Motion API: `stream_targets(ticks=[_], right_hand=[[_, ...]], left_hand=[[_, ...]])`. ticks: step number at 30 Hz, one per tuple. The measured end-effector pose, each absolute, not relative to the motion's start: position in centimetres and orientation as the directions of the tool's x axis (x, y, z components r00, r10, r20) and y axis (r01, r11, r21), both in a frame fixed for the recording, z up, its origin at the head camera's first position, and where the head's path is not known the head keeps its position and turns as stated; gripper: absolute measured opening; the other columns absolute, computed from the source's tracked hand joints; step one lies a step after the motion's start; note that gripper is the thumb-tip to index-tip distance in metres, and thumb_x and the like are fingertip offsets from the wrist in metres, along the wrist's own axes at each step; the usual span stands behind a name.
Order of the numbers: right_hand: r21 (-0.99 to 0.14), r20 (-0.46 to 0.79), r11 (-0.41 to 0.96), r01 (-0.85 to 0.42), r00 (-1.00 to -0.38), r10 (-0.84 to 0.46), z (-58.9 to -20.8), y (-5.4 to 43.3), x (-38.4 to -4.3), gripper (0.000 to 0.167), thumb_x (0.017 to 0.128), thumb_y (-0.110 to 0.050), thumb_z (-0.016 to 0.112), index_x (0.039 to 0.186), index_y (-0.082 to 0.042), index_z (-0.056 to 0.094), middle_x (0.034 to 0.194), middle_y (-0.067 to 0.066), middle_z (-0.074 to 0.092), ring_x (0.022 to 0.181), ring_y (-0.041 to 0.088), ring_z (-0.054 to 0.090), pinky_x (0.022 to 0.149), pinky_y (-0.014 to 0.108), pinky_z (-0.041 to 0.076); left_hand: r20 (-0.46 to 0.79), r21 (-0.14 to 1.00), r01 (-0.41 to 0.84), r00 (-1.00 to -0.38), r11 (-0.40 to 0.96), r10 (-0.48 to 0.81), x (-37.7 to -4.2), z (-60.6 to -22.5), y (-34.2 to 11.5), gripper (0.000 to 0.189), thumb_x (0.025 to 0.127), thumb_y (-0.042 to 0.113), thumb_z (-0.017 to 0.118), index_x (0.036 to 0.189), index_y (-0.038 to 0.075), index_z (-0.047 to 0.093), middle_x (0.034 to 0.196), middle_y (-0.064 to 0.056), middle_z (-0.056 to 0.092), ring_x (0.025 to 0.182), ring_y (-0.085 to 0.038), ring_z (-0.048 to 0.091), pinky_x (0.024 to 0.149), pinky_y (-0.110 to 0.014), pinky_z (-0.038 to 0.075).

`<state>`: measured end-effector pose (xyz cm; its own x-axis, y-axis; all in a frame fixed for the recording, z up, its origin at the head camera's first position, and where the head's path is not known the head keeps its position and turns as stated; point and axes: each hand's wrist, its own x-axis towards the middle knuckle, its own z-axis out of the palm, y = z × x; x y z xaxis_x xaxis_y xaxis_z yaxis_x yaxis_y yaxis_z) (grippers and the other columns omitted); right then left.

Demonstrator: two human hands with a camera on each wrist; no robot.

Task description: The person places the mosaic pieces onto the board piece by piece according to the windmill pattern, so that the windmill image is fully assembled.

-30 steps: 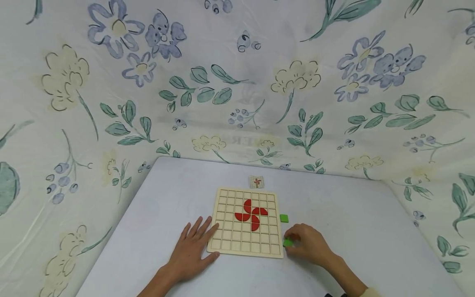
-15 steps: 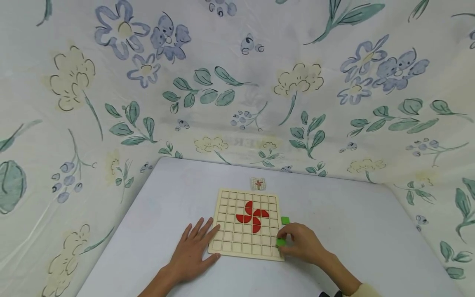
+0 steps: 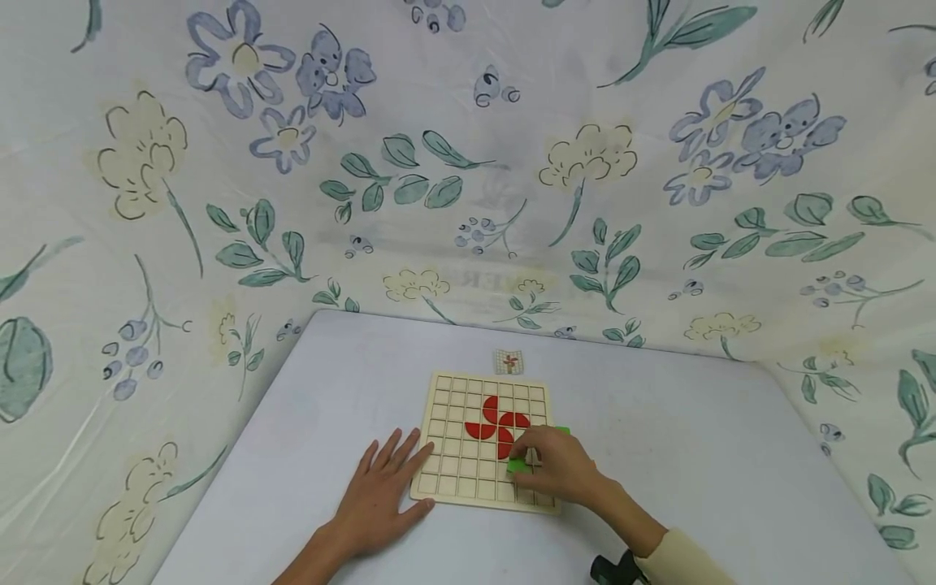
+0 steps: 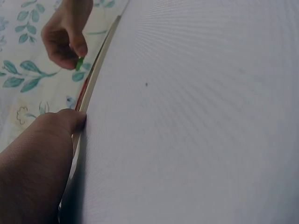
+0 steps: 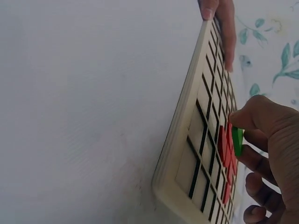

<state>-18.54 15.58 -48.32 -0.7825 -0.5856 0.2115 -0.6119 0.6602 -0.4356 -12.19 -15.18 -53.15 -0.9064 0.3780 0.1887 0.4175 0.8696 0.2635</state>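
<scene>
A pale wooden grid board (image 3: 457,467) lies on the table, with several red quarter-round pieces (image 3: 479,431) set in a pinwheel near its middle. My right hand (image 3: 561,467) is over the board's right half, pinching a green square tile (image 3: 518,466) between thumb and fingers. In the right wrist view that green tile (image 5: 237,141) is held on edge, just above the red pieces. My left hand (image 3: 376,500) lies with spread fingers at the board's left side, some fingertips touching its edge. A second green tile (image 3: 563,429) beside the board is mostly hidden behind my right hand.
A small card (image 3: 509,362) printed with a red pinwheel on a grid lies behind the board. The white table (image 3: 658,422) is backed by a floral sheet (image 3: 439,244). A black object (image 3: 616,569) shows at my right wrist.
My right hand has picked up the green tile from beside the board's right edge and carried it left over the grid, near the lowest red piece. My left hand has stayed put.
</scene>
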Motion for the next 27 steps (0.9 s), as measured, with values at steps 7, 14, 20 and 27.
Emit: stream_targets(ticks=[7, 14, 20, 27], right_hand=[[-0.424, 0.249, 0.627, -0.654, -0.75, -0.613, -48.7, 13.8, -19.4, 0.014, 0.073, -0.018, 0.08, 0.084, -0.019, 0.072, 0.076, -0.013, 0.061, 0.07, 0.009, 0.056, 0.062, 0.021, 0.047], [-0.399, 0.251, 0.64, -0.656, -0.75, -0.612, -49.2, 12.2, -20.0, 0.015, 0.074, -0.022, 0.082, 0.086, -0.021, 0.073, 0.077, -0.014, 0.061, 0.069, 0.004, 0.052, 0.061, 0.019, 0.045], [-0.385, 0.239, 0.642, -0.663, -0.743, -0.625, -49.2, 11.2, -20.1, 0.012, 0.076, -0.022, 0.081, 0.086, -0.02, 0.074, 0.079, -0.014, 0.062, 0.07, 0.007, 0.051, 0.06, 0.018, 0.044], [-0.357, 0.226, 0.644, -0.676, -0.732, -0.643, -49.4, 10.9, -20.3, 0.012, 0.079, -0.022, 0.082, 0.089, -0.017, 0.078, 0.084, -0.01, 0.067, 0.073, 0.006, 0.055, 0.061, 0.018, 0.046]], left_hand=[[0.186, 0.259, 0.415, -0.908, 0.872, 0.376, -12.1, -53.2, -15.2, 0.076, 0.091, 0.061, 0.054, 0.153, 0.02, 0.038, 0.16, -0.005, 0.026, 0.147, -0.03, 0.018, 0.115, -0.055, 0.013], [0.187, 0.26, 0.416, -0.907, 0.871, 0.377, -12.1, -53.1, -15.3, 0.075, 0.091, 0.061, 0.054, 0.153, 0.02, 0.038, 0.16, -0.006, 0.027, 0.147, -0.03, 0.018, 0.115, -0.055, 0.013], [0.202, 0.263, 0.431, -0.9, 0.863, 0.387, -12.1, -53.3, -15.4, 0.075, 0.093, 0.061, 0.052, 0.153, 0.02, 0.038, 0.16, -0.006, 0.026, 0.147, -0.031, 0.018, 0.115, -0.056, 0.014], [0.215, 0.26, 0.436, -0.896, 0.861, 0.389, -12.2, -53.5, -15.5, 0.075, 0.093, 0.063, 0.05, 0.153, 0.02, 0.038, 0.16, -0.006, 0.026, 0.147, -0.032, 0.019, 0.114, -0.056, 0.014]])
